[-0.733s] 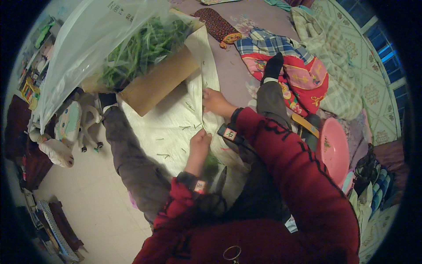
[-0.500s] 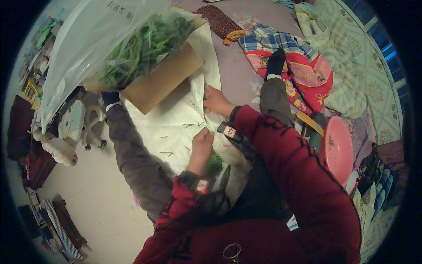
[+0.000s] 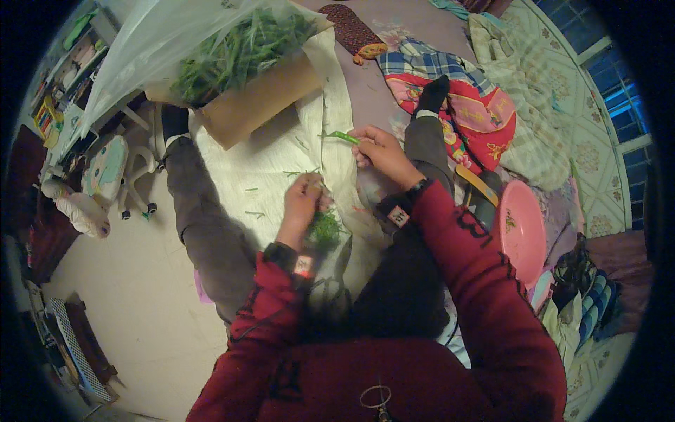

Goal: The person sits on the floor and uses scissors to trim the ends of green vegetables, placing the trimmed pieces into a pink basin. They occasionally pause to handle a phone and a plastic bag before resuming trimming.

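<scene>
Between the thumb and fingers of my right hand (image 3: 376, 156) is a slender green chili pepper (image 3: 343, 136), its thin stem pointing left. My left hand (image 3: 302, 200) is closed, fingers curled, over the white cloth (image 3: 232, 190); whatever it may hold is hidden. Just below that hand lies a small heap of green stems (image 3: 325, 229). Loose stem bits (image 3: 254, 213) are scattered over the cloth. What looks like a pair of dark scissors (image 3: 343, 257) rests near my lap. Beyond my hands, a cardboard box (image 3: 264, 105) holds many green peppers (image 3: 246, 49).
A clear plastic bag (image 3: 140, 56) drapes over the box's left side. To my right stands a pink basin (image 3: 522, 232), beside a yellow-handled object (image 3: 478, 184). A red patterned cloth (image 3: 485, 119) lies by my right foot. A white chair (image 3: 137, 169) stands at left.
My right hand has risen and moved right, now showing a green chili pepper. My left hand has shifted a little up and left, off the stem heap. The view has tilted slightly.
</scene>
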The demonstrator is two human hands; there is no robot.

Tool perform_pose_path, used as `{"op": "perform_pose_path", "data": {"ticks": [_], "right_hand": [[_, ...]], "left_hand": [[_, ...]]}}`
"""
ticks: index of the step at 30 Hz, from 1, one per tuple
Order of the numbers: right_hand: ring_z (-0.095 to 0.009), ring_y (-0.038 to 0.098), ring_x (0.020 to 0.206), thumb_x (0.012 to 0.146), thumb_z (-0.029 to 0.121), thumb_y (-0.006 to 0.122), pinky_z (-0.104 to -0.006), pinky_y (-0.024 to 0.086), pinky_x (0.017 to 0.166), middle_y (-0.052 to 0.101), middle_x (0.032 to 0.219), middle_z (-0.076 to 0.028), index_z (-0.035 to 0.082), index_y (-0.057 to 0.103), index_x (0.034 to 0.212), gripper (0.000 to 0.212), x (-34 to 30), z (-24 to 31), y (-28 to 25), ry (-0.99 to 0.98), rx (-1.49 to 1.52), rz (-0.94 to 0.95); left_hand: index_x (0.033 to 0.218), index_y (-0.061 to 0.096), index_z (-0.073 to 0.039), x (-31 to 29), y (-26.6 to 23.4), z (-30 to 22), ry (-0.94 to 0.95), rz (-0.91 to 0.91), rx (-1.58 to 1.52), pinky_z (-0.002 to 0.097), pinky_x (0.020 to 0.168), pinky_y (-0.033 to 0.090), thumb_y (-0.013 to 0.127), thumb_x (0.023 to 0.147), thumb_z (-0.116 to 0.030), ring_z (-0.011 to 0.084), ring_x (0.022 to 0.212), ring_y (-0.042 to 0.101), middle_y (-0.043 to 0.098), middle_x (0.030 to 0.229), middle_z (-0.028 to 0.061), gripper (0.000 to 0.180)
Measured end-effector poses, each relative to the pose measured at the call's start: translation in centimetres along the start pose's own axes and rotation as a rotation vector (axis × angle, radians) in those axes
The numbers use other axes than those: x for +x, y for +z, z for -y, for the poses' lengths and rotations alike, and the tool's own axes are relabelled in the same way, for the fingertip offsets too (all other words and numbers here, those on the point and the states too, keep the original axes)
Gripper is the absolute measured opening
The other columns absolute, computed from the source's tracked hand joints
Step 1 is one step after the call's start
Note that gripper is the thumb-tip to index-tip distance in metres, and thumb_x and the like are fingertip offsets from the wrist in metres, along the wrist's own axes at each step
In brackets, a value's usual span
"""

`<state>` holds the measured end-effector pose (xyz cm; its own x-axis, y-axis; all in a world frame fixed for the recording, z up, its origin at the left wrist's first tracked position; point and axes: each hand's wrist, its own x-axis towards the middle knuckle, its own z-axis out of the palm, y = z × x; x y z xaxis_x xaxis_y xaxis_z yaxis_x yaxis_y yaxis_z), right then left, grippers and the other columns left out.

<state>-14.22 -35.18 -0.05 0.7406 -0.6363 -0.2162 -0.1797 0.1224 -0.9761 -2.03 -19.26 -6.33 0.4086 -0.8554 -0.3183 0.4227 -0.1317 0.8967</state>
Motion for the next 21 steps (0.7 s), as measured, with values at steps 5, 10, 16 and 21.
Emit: {"op": "perform_pose_path", "data": {"ticks": [5,10,16,21], "right_hand": [[-0.005,0.049,0.064,0.086,0.008,0.046,-0.0177,0.042,0.059,0.054,0.078,0.0,0.001,0.05,0.11,0.026,-7.6,0.3,1.7,0.026,0.073,0.038],[-0.005,0.049,0.066,0.086,0.008,0.044,-0.0184,0.042,0.061,0.055,0.08,0.0,0.002,0.051,0.109,0.026,-11.2,0.8,3.7,0.042,0.036,0.116],[-0.007,0.052,0.059,0.083,0.01,0.049,-0.0209,0.045,0.055,0.058,0.071,-0.001,0.005,0.058,0.104,0.023,-13.3,-0.7,4.9,0.104,-0.156,0.317],[-0.008,0.05,0.053,0.081,0.008,0.052,-0.0231,0.045,0.051,0.056,0.066,-0.001,0.005,0.06,0.101,0.022,-14.9,-4.5,5.7,0.186,-0.338,0.485]], "left_hand": [[0.116,0.046,-0.001,-3.4,-0.3,-4.5,0.257,-0.075,0.106,0.0216,0.055,0.045,0.045,0.085,-0.006,0.0116,0.064,0.058,0.057,0.088,0.0067,0.031],[0.105,0.055,0.0,-7.6,-0.6,-4.4,0.177,0.12,0.196,0.0208,0.051,0.042,0.049,0.085,-0.009,0.0073,0.059,0.053,0.056,0.075,0.0025,0.022],[0.084,0.058,-0.001,-11.4,-2.2,-0.7,0.064,0.322,0.549,0.0206,0.047,0.04,0.054,0.086,-0.013,0.005,0.051,0.047,0.053,0.065,-0.0016,0.013],[0.081,0.057,-0.002,-13.2,-2.6,1.0,-0.133,0.455,0.512,0.022,0.043,0.039,0.052,0.087,-0.014,0.0047,0.049,0.045,0.051,0.062,-0.0007,0.013]]}}
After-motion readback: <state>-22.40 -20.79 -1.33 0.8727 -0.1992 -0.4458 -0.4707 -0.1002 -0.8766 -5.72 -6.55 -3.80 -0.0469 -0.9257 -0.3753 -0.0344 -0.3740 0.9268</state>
